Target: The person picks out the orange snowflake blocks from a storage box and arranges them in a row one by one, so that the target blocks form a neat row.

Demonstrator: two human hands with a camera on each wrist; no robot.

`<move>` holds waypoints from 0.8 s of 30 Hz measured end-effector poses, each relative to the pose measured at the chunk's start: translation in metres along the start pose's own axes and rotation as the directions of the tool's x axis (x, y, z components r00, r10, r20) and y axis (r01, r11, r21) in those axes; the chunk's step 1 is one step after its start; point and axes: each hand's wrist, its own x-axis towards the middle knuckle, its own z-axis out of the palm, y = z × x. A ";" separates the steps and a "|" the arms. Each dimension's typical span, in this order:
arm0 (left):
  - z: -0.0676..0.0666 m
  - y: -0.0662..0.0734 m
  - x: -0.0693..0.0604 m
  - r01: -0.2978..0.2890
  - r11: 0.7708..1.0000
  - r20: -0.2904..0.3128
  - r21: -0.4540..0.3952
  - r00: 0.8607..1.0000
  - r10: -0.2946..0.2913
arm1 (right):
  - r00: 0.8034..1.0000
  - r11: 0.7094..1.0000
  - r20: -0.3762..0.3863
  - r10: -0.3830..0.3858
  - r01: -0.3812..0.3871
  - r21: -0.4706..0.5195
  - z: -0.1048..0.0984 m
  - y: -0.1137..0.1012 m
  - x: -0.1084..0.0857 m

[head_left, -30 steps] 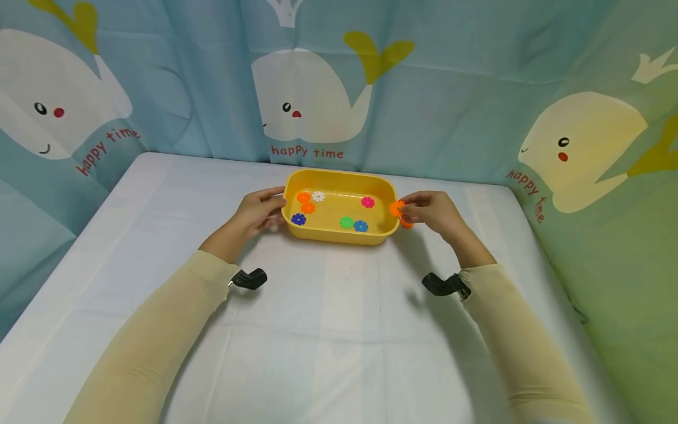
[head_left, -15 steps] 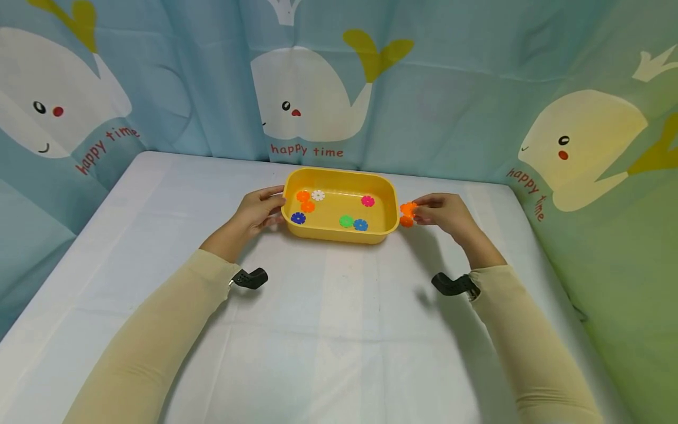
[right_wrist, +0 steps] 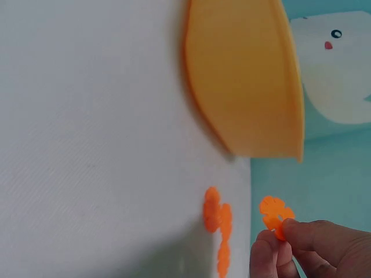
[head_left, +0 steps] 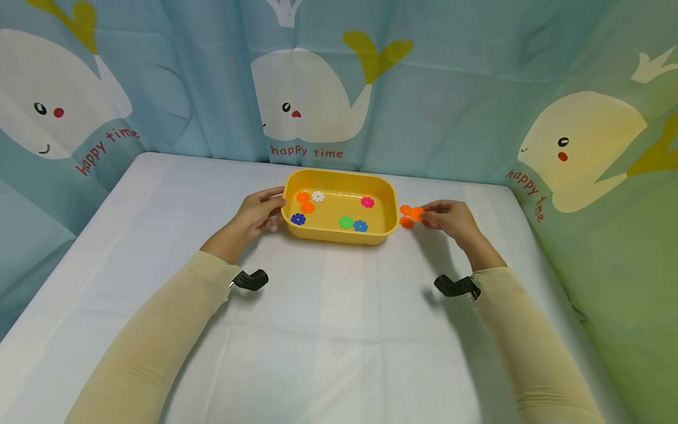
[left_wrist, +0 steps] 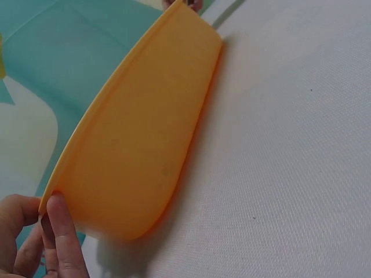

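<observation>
A yellow plastic tub stands toward the back of the table. My left hand grips its left end, thumb and fingers pinching the rim, as the left wrist view shows. To the right of the tub, my right hand pinches an orange flower-shaped disc between thumb and fingers. More orange discs lie on the table between that hand and the tub's right end. Inside the tub are several notched discs, among them a pink disc, a green disc and a white disc.
The table has a pale cloth cover. A blue and green curtain printed with whales hangs close behind the tub and along the sides. Black curved devices sit at both wrists.
My right hand has moved right and slightly nearer, carrying the pinched orange disc from the tub's right rim out over the table. The left hand and tub have stayed put.
</observation>
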 end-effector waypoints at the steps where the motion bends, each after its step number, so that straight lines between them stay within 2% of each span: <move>1: 0.000 0.000 0.000 0.001 1.000 0.001 -0.003 1.000 -0.001 | 1.000 1.000 -0.002 0.002 -0.002 -0.002 0.000 0.002 0.000; 13: 0.000 0.000 0.000 0.015 0.999 0.003 -0.036 1.000 -0.015 | 0.999 0.998 -0.029 0.035 -0.037 -0.054 -0.001 0.017 0.005; 24: 0.000 0.000 0.001 0.026 0.999 0.002 -0.047 1.000 -0.026 | 0.997 0.996 -0.024 0.072 -0.073 -0.053 -0.001 0.025 0.007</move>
